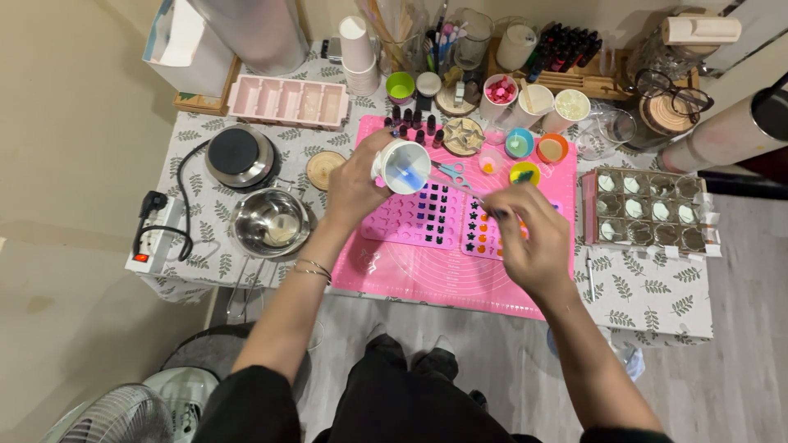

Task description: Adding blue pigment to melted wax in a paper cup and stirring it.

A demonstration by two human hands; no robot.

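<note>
The white cup point(404, 166) is tipped on its side, with a bit of blue inside. The left hand point(355, 184) is wrapped around it and holds it up over the pink mat point(427, 279). The right hand point(533, 238) pinches a thin stick point(460, 187) whose tip reaches into the cup. Under both hands lie pink molds point(427, 220) with small dark shapes. Just behind the cup lie little scissors point(450, 172). To the left of the left hand sits a shiny metal bowl point(269, 221).

A white and pale-blue carton point(182, 41) is seen standing at the counter's point(657, 299) far left corner, tilted, its print unreadable.
</note>
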